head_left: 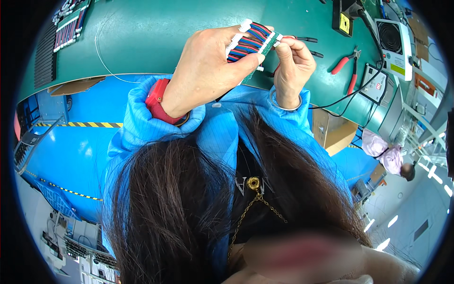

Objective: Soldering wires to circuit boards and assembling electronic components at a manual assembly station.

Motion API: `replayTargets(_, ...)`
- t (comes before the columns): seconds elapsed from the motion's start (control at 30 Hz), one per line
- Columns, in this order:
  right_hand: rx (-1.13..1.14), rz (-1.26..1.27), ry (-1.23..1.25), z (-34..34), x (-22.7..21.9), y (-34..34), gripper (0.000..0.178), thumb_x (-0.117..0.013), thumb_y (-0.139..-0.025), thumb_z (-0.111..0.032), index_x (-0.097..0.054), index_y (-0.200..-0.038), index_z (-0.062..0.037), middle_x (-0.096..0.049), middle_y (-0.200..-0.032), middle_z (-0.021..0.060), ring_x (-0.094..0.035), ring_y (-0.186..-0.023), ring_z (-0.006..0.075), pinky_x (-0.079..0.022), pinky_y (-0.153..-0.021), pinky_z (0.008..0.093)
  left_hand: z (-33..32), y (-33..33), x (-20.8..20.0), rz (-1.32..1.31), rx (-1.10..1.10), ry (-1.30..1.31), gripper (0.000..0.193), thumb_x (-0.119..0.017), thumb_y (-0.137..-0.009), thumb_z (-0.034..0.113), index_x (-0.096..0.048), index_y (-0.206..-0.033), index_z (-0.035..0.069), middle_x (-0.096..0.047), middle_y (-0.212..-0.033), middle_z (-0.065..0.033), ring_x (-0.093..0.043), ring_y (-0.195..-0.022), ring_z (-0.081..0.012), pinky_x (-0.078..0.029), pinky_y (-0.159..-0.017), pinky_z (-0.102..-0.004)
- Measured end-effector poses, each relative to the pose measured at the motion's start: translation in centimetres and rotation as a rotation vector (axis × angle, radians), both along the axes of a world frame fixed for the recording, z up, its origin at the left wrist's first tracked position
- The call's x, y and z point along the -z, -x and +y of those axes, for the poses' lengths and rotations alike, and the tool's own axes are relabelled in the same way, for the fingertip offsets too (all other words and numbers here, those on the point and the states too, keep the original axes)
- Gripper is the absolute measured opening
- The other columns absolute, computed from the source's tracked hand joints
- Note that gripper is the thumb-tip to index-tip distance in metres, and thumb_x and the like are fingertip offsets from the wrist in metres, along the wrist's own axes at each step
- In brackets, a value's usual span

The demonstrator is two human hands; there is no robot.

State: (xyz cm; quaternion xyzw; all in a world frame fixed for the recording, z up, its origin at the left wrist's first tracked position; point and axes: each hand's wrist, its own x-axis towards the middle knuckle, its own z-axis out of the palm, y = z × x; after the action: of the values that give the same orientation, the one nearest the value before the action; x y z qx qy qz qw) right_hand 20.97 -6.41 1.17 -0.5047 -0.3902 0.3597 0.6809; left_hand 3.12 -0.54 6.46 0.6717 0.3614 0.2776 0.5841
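My left hand (208,66) is closed around a bundle of short red, blue and black wires (247,49) with white plug ends, thumb on top. The wires run into white sockets on a narrow green circuit board (270,43), raised over the bench. At the board's right edge, my right hand (294,66) is closed, thumb and forefinger pinched beside a small white connector (278,39). Fingers cover part of that spot, so I cannot see whether the pinch holds the connector or another small piece. Behind the right fingers lie slim black-tipped tools (308,39).
On the green bench (156,28) to the right are red-handled cutters (353,66), a stand with yellow sponge (345,23), a fan unit (391,38) and a corded control box (373,83). Wired boards (71,31) sit left by a ridged black tray (45,57). Another person (388,154) is far right.
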Motion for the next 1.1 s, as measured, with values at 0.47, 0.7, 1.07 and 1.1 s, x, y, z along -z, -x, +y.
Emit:
replayTargets(0.47,0.005,0.006,0.018,0.1,-0.3,0.7,0.007,-0.067,-0.087,-0.001,-0.065,-0.091,0.0039,-0.068,-0.085,0.0097,-0.065,-0.077,0.0137,-0.052,-0.073,0.0243,0.0,-0.2,0.4,-0.100,-0.045,0.072,0.030,-0.069,-0.083,0.010,-0.066,-0.111,0.002,-0.067,-0.081,-0.0056,-0.062,-0.067,-0.0109,-0.050,-0.061,-0.0248)
replayTargets(0.7,-0.060,0.038,0.060,0.2,-0.3,-0.1,0.008,-0.068,-0.086,-0.002,-0.065,-0.091,0.0038,-0.069,-0.085,0.0096,-0.066,-0.078,0.0138,-0.052,-0.073,0.0237,0.2,-0.2,0.3,-0.079,0.013,0.166,0.027,-0.070,-0.085,0.006,-0.065,-0.110,-0.001,-0.069,-0.086,-0.0028,-0.062,-0.073,-0.0056,-0.051,-0.064,-0.0206)
replayTargets(1.07,-0.044,0.010,0.111,0.2,-0.8,0.0,0.007,-0.070,-0.085,-0.002,-0.067,-0.089,0.0032,-0.069,-0.083,0.0094,-0.066,-0.075,0.0130,-0.052,-0.071,0.0226,0.5,-0.1,0.7,-0.069,0.012,0.054,0.030,-0.069,-0.085,0.005,-0.064,-0.114,-0.001,-0.066,-0.082,-0.0011,-0.058,-0.067,-0.0037,-0.047,-0.058,-0.0190)
replayTargets(1.1,-0.044,0.011,0.112,0.3,-0.8,0.0,0.007,-0.070,-0.085,-0.002,-0.067,-0.089,0.0032,-0.069,-0.083,0.0094,-0.066,-0.075,0.0130,-0.052,-0.071,0.0226,0.6,-0.1,0.7,-0.055,0.024,0.007,0.031,-0.069,-0.085,0.005,-0.064,-0.115,0.000,-0.065,-0.081,-0.0004,-0.056,-0.065,-0.0032,-0.046,-0.056,-0.0190)
